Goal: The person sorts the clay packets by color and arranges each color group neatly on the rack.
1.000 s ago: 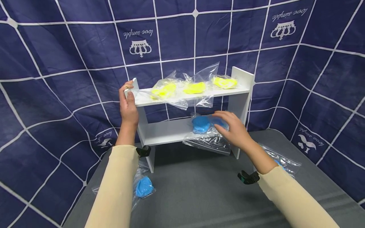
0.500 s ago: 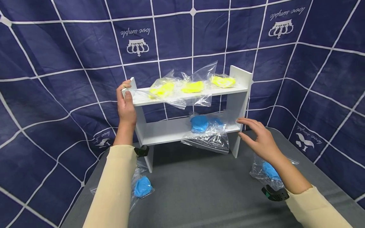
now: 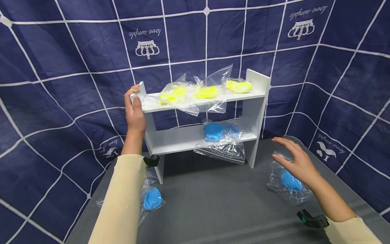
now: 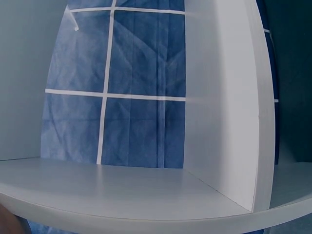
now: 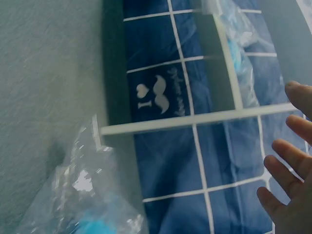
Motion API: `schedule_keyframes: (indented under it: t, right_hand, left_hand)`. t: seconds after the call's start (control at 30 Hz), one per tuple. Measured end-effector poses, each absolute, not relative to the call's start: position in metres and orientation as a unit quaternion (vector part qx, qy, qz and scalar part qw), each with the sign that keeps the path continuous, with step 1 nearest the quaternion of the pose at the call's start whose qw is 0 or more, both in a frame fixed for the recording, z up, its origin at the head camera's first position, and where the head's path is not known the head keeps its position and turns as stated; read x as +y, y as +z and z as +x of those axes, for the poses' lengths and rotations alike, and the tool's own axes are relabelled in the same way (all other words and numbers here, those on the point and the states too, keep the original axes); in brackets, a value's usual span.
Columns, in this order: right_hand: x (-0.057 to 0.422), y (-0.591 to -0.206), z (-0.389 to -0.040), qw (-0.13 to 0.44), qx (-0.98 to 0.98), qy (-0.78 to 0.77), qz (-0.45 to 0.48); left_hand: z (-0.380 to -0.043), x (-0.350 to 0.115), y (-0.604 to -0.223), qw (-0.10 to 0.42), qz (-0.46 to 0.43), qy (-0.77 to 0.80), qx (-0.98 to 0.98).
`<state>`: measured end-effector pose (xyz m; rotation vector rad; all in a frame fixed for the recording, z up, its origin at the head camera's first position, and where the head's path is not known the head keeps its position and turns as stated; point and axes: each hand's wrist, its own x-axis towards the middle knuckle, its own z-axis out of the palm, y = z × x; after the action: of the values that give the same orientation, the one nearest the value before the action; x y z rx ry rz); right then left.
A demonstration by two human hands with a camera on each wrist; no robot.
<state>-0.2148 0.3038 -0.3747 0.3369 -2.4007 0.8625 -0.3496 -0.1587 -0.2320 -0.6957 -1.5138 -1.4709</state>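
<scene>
My left hand [image 3: 135, 113] grips the upper left side panel of a white two-tier shelf [image 3: 175, 139], thumb in front and fingers over its edge. To the right of the shelf, my right hand [image 3: 297, 162] hovers with spread, slightly bent fingers and nothing in them. It overlaps the top of a clear zip bag with a blue lump [image 3: 291, 181] on the grey table. The right wrist view shows the fingers of that hand [image 5: 290, 161] apart. On the lower tier lies another bagged blue lump [image 3: 213, 131], its clear bag [image 3: 223, 152] hanging over the front edge.
Several clear bags with yellow lumps [image 3: 206, 92] lie along the top tier, some plastic drooping over its front. At the left on the grey table [image 3: 210, 206] is one more bagged blue lump [image 3: 153, 199]. A blue checked cloth [image 3: 100, 51] stands behind and at both sides.
My right hand has moved right and down, away from the bagged blue lump on the lower tier, to above the bag at the right. My left hand has stayed on the shelf.
</scene>
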Motion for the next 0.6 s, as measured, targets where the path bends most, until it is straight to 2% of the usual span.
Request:
schedule_keyframes:
  t: [0.33,0.6]
  right_hand:
    - [0.325,-0.400,-0.209,0.259,-0.902,0.318,0.136]
    - [0.348,-0.423,-0.209,0.196,-0.919,0.308,0.145]
  left_hand:
    - [-0.352,-0.160,-0.233,0.433,-0.289,-0.601,-0.607]
    - [-0.353,-0.160,-0.233,0.433,-0.293,-0.609,-0.596]
